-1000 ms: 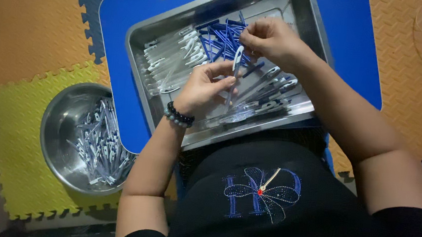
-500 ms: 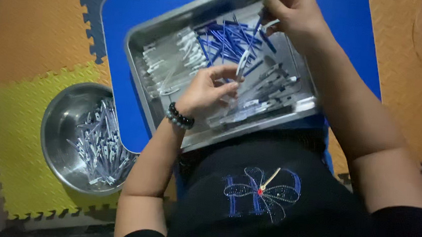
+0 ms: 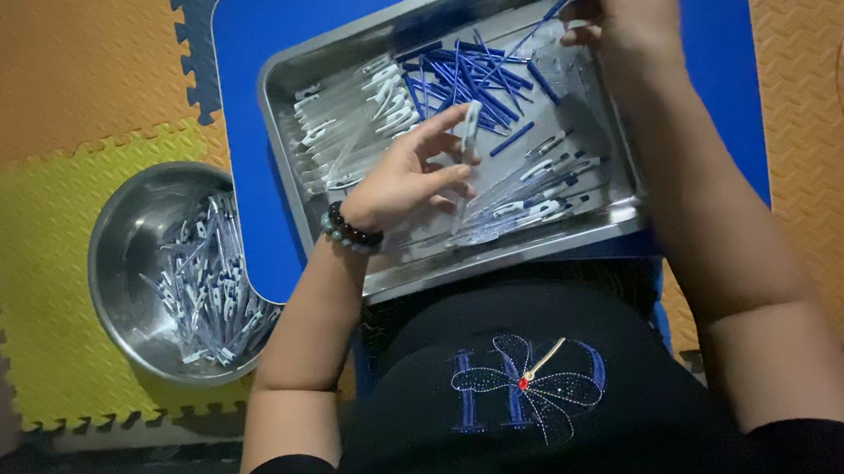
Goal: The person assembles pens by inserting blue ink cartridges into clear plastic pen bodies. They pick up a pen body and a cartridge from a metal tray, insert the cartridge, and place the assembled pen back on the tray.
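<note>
Pinched lightly in the left hand [image 3: 409, 174] fingers above the steel tray [image 3: 603, 231], the white clip piece [image 3: 470, 127] may slip while the right hand [image 3: 632, 23] fingers grip a blue stick [image 3: 558, 7] at the far edge.

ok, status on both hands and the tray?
Left hand holds a clear pen barrel over the rectangular steel tray. Right hand pinches a thin blue refill at tray's far edge. Nothing obstructing.
</note>
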